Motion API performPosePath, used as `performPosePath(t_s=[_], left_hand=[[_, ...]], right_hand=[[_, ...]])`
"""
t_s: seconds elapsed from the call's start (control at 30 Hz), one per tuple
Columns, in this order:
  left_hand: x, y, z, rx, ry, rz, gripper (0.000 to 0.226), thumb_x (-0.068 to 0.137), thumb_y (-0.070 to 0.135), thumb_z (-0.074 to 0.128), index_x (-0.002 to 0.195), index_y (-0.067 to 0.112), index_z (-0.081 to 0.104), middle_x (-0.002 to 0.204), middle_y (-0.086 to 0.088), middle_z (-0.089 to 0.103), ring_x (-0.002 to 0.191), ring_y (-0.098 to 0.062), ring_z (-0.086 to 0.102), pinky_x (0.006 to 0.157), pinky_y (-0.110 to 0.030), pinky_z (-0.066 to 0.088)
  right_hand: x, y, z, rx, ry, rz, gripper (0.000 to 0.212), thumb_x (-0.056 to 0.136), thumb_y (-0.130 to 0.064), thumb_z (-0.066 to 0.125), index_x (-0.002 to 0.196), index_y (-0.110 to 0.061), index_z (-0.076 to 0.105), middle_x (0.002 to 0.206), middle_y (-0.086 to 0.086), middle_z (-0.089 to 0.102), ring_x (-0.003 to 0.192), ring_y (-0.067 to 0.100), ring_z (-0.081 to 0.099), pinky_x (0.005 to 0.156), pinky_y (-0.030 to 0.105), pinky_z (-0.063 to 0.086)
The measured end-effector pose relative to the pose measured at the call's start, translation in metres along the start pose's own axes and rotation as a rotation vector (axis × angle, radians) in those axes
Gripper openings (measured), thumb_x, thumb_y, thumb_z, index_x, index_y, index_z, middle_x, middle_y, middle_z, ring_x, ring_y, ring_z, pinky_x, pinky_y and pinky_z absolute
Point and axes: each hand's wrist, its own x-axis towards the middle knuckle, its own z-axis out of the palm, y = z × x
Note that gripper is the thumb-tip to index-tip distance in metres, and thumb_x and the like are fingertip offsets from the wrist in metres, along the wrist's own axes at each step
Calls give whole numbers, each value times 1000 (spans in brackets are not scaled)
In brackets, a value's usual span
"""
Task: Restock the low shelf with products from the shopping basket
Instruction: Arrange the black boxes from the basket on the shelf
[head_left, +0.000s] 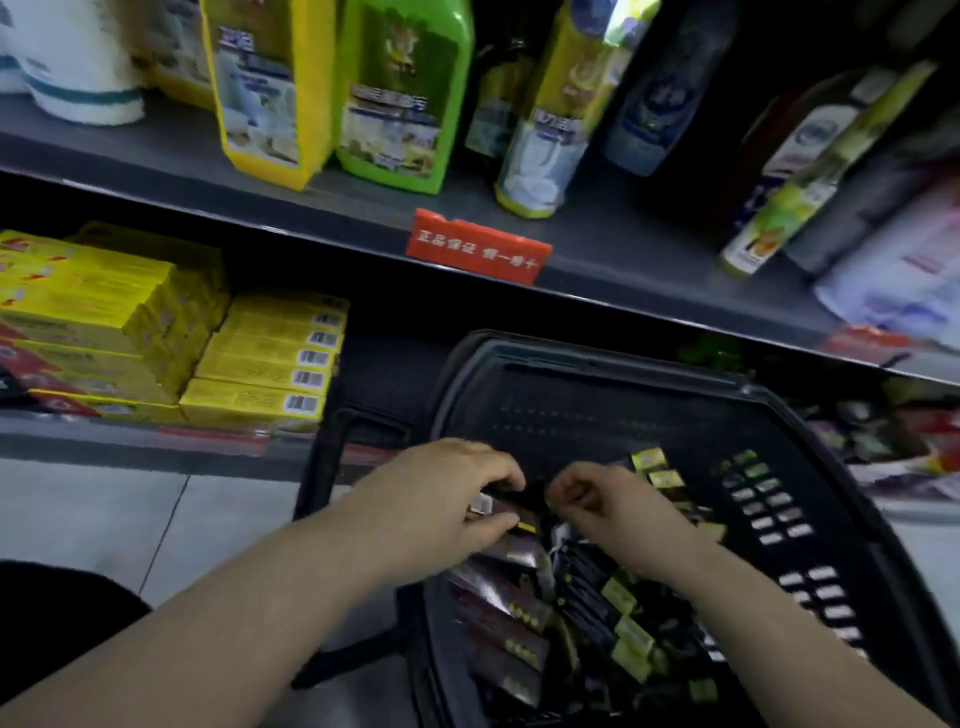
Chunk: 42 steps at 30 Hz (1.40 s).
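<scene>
A black shopping basket (582, 364) stands on the floor in front of the low shelf (130, 441). It holds several dark, flat product boxes (587, 597) with yellow-green ends. My left hand (441, 493) reaches over the basket's near-left rim and grips a dark box (511, 512) between thumb and fingers. My right hand (597, 499) is just to its right inside the basket, fingers curled around the dark end of the same pile; what it holds is hidden.
Yellow boxes (270, 358) are stacked on the low shelf at left, with a dark gap beside them behind the basket. The upper shelf (597, 270) carries bottles and a red label (478, 247). Mixed packets (893, 441) lie at right. Grey tiled floor (104, 519) is at left.
</scene>
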Motion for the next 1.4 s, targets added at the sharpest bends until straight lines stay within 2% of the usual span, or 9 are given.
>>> performPosePath(t_s=[0.2,0.3,0.37,0.47,0.73,0.9,1.17,1.27,1.4], left_hand=[[-2,35,38,93,-111,-14,29,93,45,47,121,39,52,121,23,54,113,3,45,91,-17,39],[-1,39,46,154,-154,-49,25,93,44,48,117,41,54,116,24,56,107,5,49,88,-18,43],[4,40,48,135,-174,-71,22,92,43,50,113,42,55,110,29,56,101,12,49,83,-5,39],[11,42,54,120,-217,-101,17,92,41,51,109,45,55,101,34,53,94,18,48,76,3,35],[37,47,85,-130,-263,-203,11,90,34,57,99,38,62,93,22,63,87,11,57,77,-10,45],[40,46,86,-170,-264,-257,11,90,32,57,98,35,63,92,19,64,88,6,58,82,-18,47],[36,52,78,-168,-279,-276,15,91,30,54,103,30,62,89,20,64,87,-1,61,73,-13,44],[35,58,79,-185,-309,-310,24,93,33,51,115,26,58,94,22,61,93,-1,59,79,-14,44],[32,66,85,-394,-334,-486,50,93,48,45,135,22,43,120,11,56,108,-8,52,92,-22,38]], right_hand=[[-55,93,18,63,-127,173,15,89,-17,56,101,-20,63,84,-12,63,87,14,64,81,32,53],[-59,122,6,-11,-266,191,24,89,-23,58,113,-20,59,103,-3,66,93,15,62,81,29,49],[-53,135,0,-48,-293,193,31,88,-27,61,118,-20,57,115,1,62,100,17,59,80,27,46],[-36,153,-2,-64,-242,229,48,88,-30,63,131,-18,47,134,5,49,115,22,52,87,28,44],[-9,212,20,-349,-75,477,70,96,-26,48,150,-11,6,157,9,11,142,33,14,114,41,24],[2,219,23,-524,-33,526,62,93,-13,49,147,-21,19,148,13,22,133,36,28,103,43,38],[5,201,22,-780,54,409,47,92,-13,52,135,-12,35,128,7,55,118,27,49,95,35,39],[-8,169,2,-600,-64,483,50,89,-34,62,127,-8,44,116,8,62,104,28,59,77,35,45],[-42,112,-15,14,-52,324,47,77,-51,68,102,-12,59,98,7,66,90,22,62,75,34,49]])
